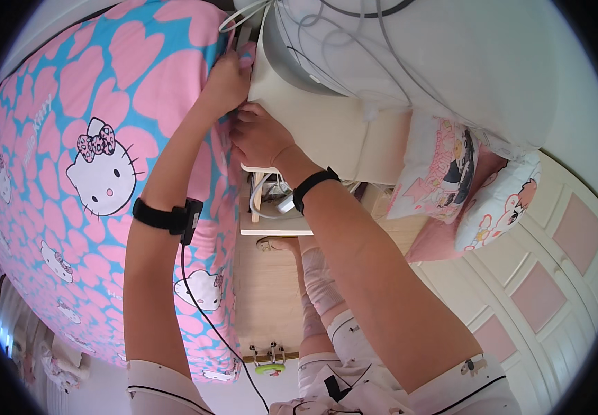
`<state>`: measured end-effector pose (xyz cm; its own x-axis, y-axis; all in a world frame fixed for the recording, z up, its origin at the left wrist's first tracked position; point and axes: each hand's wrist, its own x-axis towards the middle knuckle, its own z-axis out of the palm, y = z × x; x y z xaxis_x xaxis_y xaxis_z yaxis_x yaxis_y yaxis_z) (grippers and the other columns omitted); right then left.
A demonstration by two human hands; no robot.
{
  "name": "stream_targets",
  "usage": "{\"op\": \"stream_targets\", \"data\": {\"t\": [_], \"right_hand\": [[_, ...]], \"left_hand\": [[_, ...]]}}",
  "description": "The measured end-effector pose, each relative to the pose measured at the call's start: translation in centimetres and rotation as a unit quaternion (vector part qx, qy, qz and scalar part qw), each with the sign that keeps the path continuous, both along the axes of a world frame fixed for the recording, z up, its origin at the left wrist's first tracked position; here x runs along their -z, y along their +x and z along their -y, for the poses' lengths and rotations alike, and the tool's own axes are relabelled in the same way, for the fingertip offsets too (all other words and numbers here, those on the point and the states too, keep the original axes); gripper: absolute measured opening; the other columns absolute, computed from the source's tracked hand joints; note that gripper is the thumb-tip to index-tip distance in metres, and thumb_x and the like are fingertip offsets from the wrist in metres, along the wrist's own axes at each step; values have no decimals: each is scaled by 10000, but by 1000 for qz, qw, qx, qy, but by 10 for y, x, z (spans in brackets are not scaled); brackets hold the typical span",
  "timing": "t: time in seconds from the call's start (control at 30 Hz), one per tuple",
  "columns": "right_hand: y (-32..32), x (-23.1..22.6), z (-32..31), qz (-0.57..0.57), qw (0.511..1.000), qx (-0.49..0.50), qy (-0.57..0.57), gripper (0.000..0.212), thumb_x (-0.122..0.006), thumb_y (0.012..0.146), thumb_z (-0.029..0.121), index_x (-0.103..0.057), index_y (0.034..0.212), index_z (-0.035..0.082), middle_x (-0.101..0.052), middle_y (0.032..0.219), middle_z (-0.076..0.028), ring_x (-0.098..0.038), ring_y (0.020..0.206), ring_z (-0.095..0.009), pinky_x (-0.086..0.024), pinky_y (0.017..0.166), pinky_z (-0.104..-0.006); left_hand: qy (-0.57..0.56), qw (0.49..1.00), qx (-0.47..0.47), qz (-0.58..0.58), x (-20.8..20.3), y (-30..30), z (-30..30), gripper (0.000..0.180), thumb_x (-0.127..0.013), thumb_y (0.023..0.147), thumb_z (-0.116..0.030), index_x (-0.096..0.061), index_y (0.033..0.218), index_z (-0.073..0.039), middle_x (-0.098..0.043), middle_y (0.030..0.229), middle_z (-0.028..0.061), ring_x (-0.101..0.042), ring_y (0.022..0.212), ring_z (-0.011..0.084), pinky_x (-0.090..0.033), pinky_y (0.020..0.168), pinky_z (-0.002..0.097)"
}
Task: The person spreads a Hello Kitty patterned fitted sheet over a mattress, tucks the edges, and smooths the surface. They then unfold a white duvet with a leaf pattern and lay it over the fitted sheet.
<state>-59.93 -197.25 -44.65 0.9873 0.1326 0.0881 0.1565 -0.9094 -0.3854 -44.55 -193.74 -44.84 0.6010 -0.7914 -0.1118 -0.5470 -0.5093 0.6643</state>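
Observation:
A pink and blue bed sheet (pixel 153 90) with hearts and cartoon cats covers the bed on the left. At its far right corner my left hand (pixel 228 81) is closed, with a bit of the pink and blue cloth showing past its fingers. Just nearer, my right hand (pixel 263 138) is bent in at the bed's side, beside the cream bedside table (pixel 313 131). Its fingers are curled against the sheet's edge in the narrow gap; their tips are hidden, so what they grip does not show.
White cables (pixel 389 55) hang over the table's far side. Below its top, an open compartment with a shelf (pixel 275 225) holds cables and small things. Printed pillows (pixel 437 166) lie to the right, before white and pink cabinet doors (pixel 538 294). A black wire (pixel 205 315) trails from my left wrist's strap.

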Motion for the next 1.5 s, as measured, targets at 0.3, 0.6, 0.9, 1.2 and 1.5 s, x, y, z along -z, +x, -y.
{"op": "stream_targets", "data": {"t": [0.3,0.6,0.9,1.2,1.5], "right_hand": [[2,0,-1,-19,1000,-7,-14,247,-567,798,310,-716,700,140,-690,808,6,-590,974,-171,-330,1007,-350],[3,-2,-2,-17,1000,-9,-10,242,-570,805,306,-718,736,126,-688,812,7,-596,980,-176,-320,1025,-371],[2,5,-1,9,1000,3,-6,197,-546,815,240,-703,815,120,-689,915,6,-552,1137,-162,-303,1067,-355],[6,-1,-1,-34,999,-1,22,225,-580,766,296,-702,809,113,-693,946,-7,-557,1125,-172,-297,1083,-379],[8,-4,-3,-18,999,-13,42,140,-618,720,250,-664,715,118,-643,791,-19,-569,961,-219,-353,1043,-402]], "left_hand": [[-184,808,-202,-523,-13,-2,36,600,-399,1011,-511,-498,1374,-44,-554,1335,106,-486,1219,192,-354,1023,323],[-62,841,-297,-448,-1,2,40,647,-277,1010,-572,-586,1280,-72,-614,1274,146,-525,1197,264,-353,1047,343],[-148,664,-301,-668,44,8,72,665,-510,904,-598,-578,1278,-53,-628,1195,105,-549,1039,255,-411,958,323],[-263,735,-239,-577,35,4,78,565,-421,999,-448,-518,1346,-12,-518,1373,102,-457,1238,208,-319,1068,299],[-240,944,-226,-29,-109,25,-44,182,-622,846,-87,-659,989,20,-648,977,163,-634,865,307,-513,758,397]]}}
